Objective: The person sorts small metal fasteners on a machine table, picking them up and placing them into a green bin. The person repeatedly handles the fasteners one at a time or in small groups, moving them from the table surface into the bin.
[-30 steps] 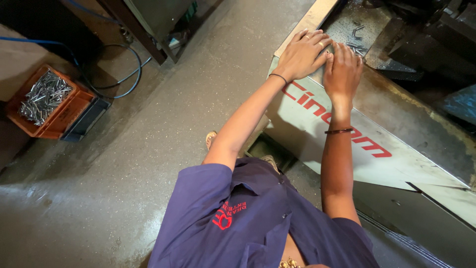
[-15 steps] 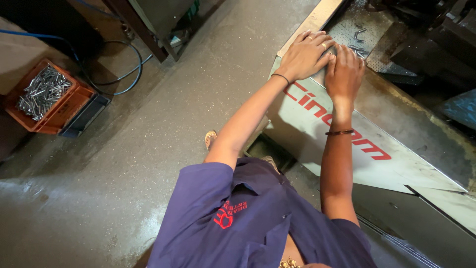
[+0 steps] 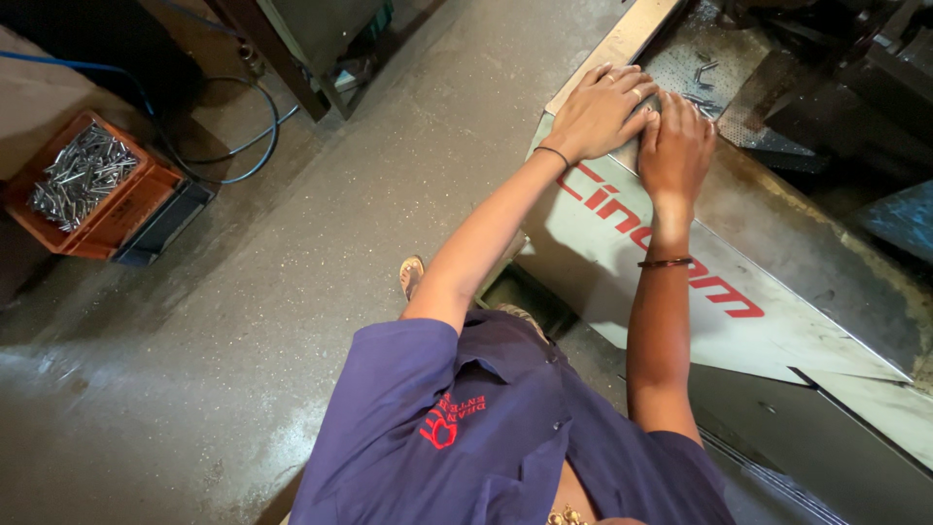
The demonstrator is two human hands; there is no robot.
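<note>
Machine panel (image 3: pixel 622 292): a broad, sloping sheet-metal cover, pale grey-green paint, smooth and lightly scuffed, with large red lettering running along it; every place below is given relative to this panel.
Upper lip of the panel (image 3: pixel 614 49): a flat, bare-metal strip, tan and dull, running along the top edge.
Tray beyond the top edge (image 3: pixel 695 63): a dark, grimy recess with a few small loose metal pieces lying in it; too small to tell their kind.
Left hand (image 3: pixel 601 115): palm down, fingers spread and nearly flat, pressed on the panel's top edge; a ring on one finger, a thin dark band at the wrist. It grips nothing that shows.
Right hand (image 3: pixel 675 146): palm down just beside the left hand, fingertips touching it, fingers together and slightly curled over the same edge; whether anything lies under it cannot be told. A reddish bangle sits lower on the forearm.
Shirt (image 3: pixel 486 428): purple woven cloth with red embroidery, below the panel's lower end.
Floor (image 3: pixel 243 311): rough, dusty grey concrete, left of the panel.
Crate (image 3: pixel 92 190): orange plastic, rectangular, heaped with shiny slender metal parts, well apart to the panel's left.
Cable (image 3: pixel 248 146): blue-grey, looped on the floor between crate and panel.
</note>
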